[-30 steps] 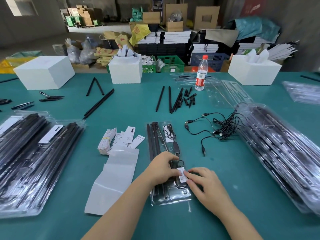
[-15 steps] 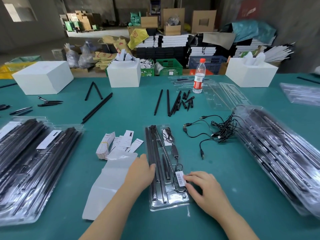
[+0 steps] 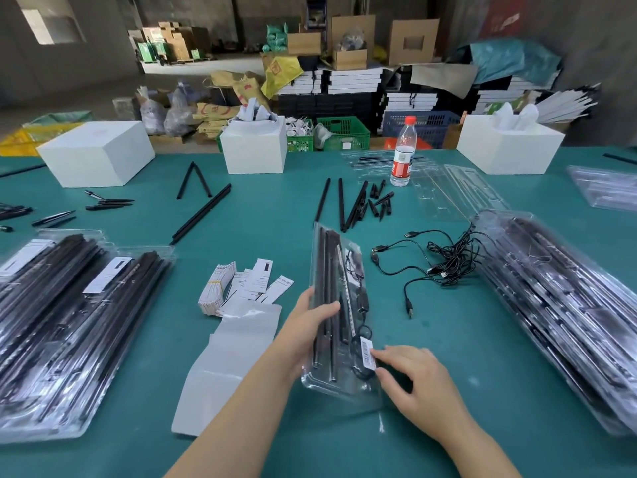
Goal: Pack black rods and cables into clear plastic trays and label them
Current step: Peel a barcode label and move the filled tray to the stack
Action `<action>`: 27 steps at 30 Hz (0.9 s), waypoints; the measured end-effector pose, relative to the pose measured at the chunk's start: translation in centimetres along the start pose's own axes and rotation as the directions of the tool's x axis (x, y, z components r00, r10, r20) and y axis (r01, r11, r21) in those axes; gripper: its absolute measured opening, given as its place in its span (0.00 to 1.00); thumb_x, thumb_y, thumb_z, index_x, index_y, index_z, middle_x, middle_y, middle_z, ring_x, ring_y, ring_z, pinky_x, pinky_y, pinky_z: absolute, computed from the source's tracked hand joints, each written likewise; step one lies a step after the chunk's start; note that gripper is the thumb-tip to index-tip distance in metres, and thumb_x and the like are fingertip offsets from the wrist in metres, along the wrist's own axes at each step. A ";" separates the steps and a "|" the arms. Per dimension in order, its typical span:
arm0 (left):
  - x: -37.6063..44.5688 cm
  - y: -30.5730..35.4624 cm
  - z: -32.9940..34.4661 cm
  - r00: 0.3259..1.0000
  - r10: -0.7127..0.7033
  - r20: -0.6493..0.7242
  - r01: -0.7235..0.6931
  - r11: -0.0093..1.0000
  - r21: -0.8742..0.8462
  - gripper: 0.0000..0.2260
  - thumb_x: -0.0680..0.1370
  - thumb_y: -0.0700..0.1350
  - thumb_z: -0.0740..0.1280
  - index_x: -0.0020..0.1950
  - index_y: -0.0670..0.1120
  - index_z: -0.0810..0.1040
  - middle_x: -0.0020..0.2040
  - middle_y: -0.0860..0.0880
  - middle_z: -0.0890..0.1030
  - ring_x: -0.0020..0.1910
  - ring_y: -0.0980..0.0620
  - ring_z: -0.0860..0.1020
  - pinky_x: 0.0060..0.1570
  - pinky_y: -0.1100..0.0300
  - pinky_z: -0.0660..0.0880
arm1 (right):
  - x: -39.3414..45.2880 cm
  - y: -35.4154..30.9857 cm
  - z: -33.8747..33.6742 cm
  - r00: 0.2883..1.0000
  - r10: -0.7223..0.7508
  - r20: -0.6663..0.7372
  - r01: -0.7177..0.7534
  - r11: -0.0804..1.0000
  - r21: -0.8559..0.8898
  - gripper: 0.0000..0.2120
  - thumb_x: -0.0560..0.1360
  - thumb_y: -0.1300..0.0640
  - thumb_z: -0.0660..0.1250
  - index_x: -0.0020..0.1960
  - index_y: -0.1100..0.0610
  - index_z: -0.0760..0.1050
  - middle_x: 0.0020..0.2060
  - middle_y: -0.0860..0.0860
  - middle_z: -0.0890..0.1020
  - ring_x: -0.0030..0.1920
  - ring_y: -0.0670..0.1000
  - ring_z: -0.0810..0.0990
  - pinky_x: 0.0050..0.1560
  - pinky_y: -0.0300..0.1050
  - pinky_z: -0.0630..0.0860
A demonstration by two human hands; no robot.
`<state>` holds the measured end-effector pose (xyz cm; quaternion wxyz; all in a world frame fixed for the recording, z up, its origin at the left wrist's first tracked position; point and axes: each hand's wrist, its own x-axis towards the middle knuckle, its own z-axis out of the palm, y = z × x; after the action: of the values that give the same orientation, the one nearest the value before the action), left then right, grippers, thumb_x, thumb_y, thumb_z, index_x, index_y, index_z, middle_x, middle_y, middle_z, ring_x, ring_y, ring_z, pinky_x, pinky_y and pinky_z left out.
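Observation:
A clear plastic tray (image 3: 331, 267) packed with black rods and a coiled cable is tilted up off the green table in front of me. My left hand (image 3: 306, 334) grips its left edge, with the thumb lying across the rods. A white barcode label (image 3: 367, 351) sticks on the tray's lower right. My right hand (image 3: 418, 386) touches the tray's right edge beside the label with its fingertips. Loose black rods (image 3: 341, 205) lie farther back, and a tangle of black cables (image 3: 446, 262) lies to the right.
Stacks of packed trays lie at the left (image 3: 69, 322) and right (image 3: 558, 305). A label bundle (image 3: 217, 288) and white backing sheet (image 3: 229, 367) sit left of my hands. Empty clear trays (image 3: 458, 191), a water bottle (image 3: 402, 153) and white boxes (image 3: 98, 151) stand behind.
My left hand moved from the label to the tray's left edge, gripped it and raised the tray off the table. My right hand stayed by the label.

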<state>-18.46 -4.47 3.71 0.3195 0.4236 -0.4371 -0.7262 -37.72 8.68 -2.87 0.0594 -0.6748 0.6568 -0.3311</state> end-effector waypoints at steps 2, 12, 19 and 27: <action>0.0 0.2 0.9 1.000 0.006 0.018 -0.005 1.000 -0.014 0.20 0.78 0.35 0.63 0.67 0.52 0.74 0.54 0.40 0.84 0.50 0.40 0.84 0.47 0.44 0.82 | 0.1 -0.1 -0.2 1.000 0.017 0.005 -0.017 1.000 0.008 0.16 0.77 0.42 0.62 0.62 0.42 0.78 0.55 0.29 0.79 0.57 0.34 0.75 0.58 0.35 0.69; -4.9 11.6 -6.0 0.906 0.421 0.052 -0.368 0.720 0.588 0.39 0.72 0.27 0.57 0.74 0.62 0.66 0.63 0.48 0.81 0.59 0.41 0.80 0.60 0.42 0.76 | 0.3 0.6 0.5 0.973 0.231 -0.009 -0.230 0.965 -0.125 0.22 0.75 0.53 0.72 0.68 0.53 0.75 0.61 0.47 0.79 0.63 0.50 0.75 0.64 0.44 0.64; -7.6 12.9 -17.1 0.855 0.479 -0.198 0.324 -0.197 0.925 0.42 0.73 0.32 0.63 0.82 0.50 0.47 0.73 0.42 0.64 0.69 0.39 0.67 0.65 0.46 0.70 | 0.6 0.7 0.7 0.979 0.204 -0.008 -0.201 0.954 -0.221 0.14 0.73 0.57 0.74 0.58 0.55 0.82 0.59 0.49 0.81 0.61 0.53 0.79 0.61 0.46 0.68; -8.3 6.8 -25.5 0.810 0.374 -0.452 0.546 -0.197 0.815 0.37 0.78 0.36 0.60 0.82 0.48 0.43 0.76 0.39 0.62 0.73 0.38 0.64 0.68 0.45 0.68 | 0.8 0.4 0.7 0.979 0.203 -0.002 -0.197 0.944 -0.264 0.14 0.72 0.59 0.75 0.57 0.56 0.82 0.57 0.51 0.82 0.59 0.56 0.80 0.60 0.54 0.72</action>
<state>8.61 -9.64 6.08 -0.0728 0.7332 -0.6753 0.0325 -37.80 7.64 -3.31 0.0110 -0.6107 0.7591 -0.2251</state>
